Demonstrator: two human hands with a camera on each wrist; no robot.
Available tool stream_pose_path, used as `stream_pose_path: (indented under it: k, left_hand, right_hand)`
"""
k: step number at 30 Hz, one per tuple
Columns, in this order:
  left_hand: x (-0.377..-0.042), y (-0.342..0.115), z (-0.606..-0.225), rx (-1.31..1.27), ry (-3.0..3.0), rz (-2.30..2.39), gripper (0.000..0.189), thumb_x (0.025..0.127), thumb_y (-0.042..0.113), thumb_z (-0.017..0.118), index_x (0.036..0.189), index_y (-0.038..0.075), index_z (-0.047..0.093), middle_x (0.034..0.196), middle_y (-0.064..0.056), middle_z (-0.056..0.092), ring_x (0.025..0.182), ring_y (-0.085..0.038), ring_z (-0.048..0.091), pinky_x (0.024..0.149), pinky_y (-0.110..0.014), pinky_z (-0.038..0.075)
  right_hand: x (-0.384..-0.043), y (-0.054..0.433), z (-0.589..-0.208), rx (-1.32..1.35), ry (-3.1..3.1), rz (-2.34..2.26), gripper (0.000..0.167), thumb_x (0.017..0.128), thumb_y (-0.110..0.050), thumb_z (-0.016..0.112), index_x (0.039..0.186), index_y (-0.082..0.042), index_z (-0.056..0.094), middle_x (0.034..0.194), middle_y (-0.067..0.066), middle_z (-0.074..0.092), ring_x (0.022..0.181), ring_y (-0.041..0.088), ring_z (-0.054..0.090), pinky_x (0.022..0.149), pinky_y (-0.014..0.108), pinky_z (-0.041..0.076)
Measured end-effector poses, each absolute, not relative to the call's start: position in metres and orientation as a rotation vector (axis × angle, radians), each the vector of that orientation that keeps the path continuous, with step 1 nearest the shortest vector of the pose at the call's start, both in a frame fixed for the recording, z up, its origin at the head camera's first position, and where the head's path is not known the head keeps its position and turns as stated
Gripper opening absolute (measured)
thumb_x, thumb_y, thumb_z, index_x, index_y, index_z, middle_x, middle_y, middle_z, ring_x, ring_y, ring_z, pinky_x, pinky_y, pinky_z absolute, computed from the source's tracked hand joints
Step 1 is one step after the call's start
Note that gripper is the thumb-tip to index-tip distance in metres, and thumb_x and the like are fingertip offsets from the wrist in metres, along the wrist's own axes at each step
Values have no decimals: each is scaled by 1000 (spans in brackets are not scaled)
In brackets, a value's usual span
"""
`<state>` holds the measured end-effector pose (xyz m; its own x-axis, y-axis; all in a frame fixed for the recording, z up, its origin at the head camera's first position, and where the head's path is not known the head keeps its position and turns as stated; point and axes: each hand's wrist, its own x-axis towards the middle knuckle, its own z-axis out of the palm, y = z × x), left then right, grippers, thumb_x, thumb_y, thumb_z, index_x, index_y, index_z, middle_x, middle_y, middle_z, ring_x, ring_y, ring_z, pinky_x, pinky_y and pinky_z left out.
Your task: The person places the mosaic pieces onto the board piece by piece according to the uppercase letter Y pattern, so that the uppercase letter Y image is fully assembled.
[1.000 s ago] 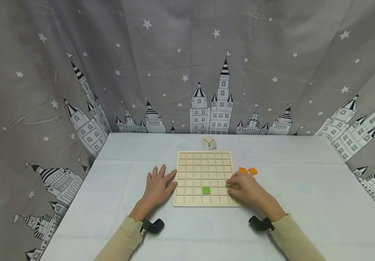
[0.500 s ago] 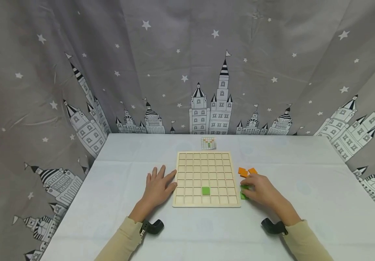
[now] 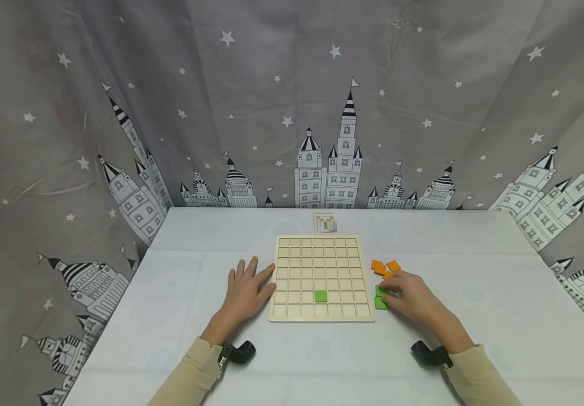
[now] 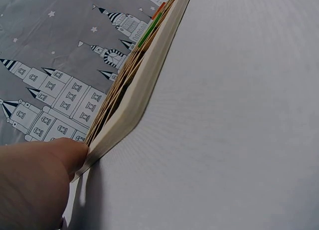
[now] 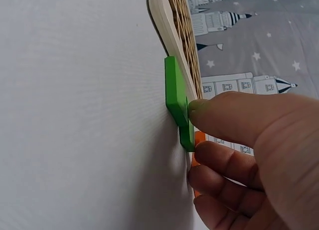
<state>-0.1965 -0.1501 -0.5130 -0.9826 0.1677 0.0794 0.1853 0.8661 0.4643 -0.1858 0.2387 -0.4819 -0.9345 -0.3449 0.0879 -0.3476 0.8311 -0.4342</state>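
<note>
In the head view a pale wooden grid board lies mid-table, one green square tile in a lower cell. My left hand rests at the board's left edge, fingers spread, thumb and forefinger touching the rim; the left wrist view shows the thumb against the board's side. Right of the board, my right hand pinches a green tile between thumb and forefinger, low over the table. Another green tile overlaps it, nearer the wrist camera. The other right fingers are curled.
Several orange tiles lie beyond the right hand, partly covered by it. A small pattern card with a coloured grid lies behind the board. A grey curtain printed with castles and stars hangs behind the white table.
My right hand has moved from the board's right edge rightward to the green tiles, uncovering them and more of the orange ones. My left hand has stayed in place.
</note>
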Motion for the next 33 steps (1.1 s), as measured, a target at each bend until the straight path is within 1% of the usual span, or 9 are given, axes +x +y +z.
stream_pose_path:
  k: [5,10,12,16,18,19,22,26,33]
  left_hand:
    - [-196,-151,-512,-282,-3001,-754,52,100,37,60,147,16,57,162,-29,33,152,-58,17,119,-76,12]
    - [-196,-150,-512,-290,-2999,-747,53,100,38,60,147,16,56,162,-29,33,152,-58,17,119,-76,12]
    - [-196,-150,-512,-291,-2998,-741,52,100,38,59,147,16,56,162,-29,33,152,-58,17,119,-76,13]
    - [-196,-149,-513,-289,-2993,-746,52,99,38,60,147,17,57,162,-29,33,152,-58,17,119,-75,13]
    - [-196,-149,-514,-287,-2993,-748,52,99,38,60,147,17,57,162,-28,33,152,-57,17,119,-75,13]
    - [-196,-149,-514,-288,-2993,-749,52,99,38,60,147,17,57,162,-28,33,152,-57,17,119,-75,13]
    - [-195,-149,-514,-288,-2995,-748,52,99,38,59,147,17,57,162,-28,33,152,-57,17,119,-75,13]
    - [-195,-149,-514,-288,-2991,-752,52,99,38,59,147,17,57,162,-29,33,152,-58,17,119,-76,13]
    - [-195,-150,-514,-284,-2994,-743,52,100,38,59,147,17,57,162,-28,33,152,-57,17,119,-75,13]
  right_hand:
    - [-188,237,-481,574,-3003,725,19,83,-6,79,102,-5,79,95,3,71,84,13,60,78,37,56]
    - [-193,235,-482,578,-2998,721,19,83,-5,78,102,-5,79,100,6,74,90,19,65,85,43,57]
    - [-195,234,-482,582,-2998,707,20,83,-7,79,103,-6,79,102,6,74,90,19,65,86,42,57]
    - [-200,231,-482,615,-2997,705,21,82,-8,81,103,-5,79,94,4,70,80,14,55,74,32,52]
    - [-202,229,-480,639,-2999,711,21,83,-8,80,103,-4,79,91,2,67,77,12,50,70,29,47]
    - [-202,228,-480,648,-3001,713,20,83,-8,80,103,-4,79,90,2,67,77,12,50,70,29,46]
    - [-203,225,-478,653,-3017,699,17,85,-8,78,101,-6,80,94,2,70,81,13,54,76,33,51]
    - [-203,224,-477,631,-3041,680,14,86,-10,78,99,-7,81,97,4,71,87,17,61,81,40,54]
    - [-204,223,-478,617,-3059,674,16,85,-11,79,101,-7,81,100,6,69,90,20,63,83,41,54]
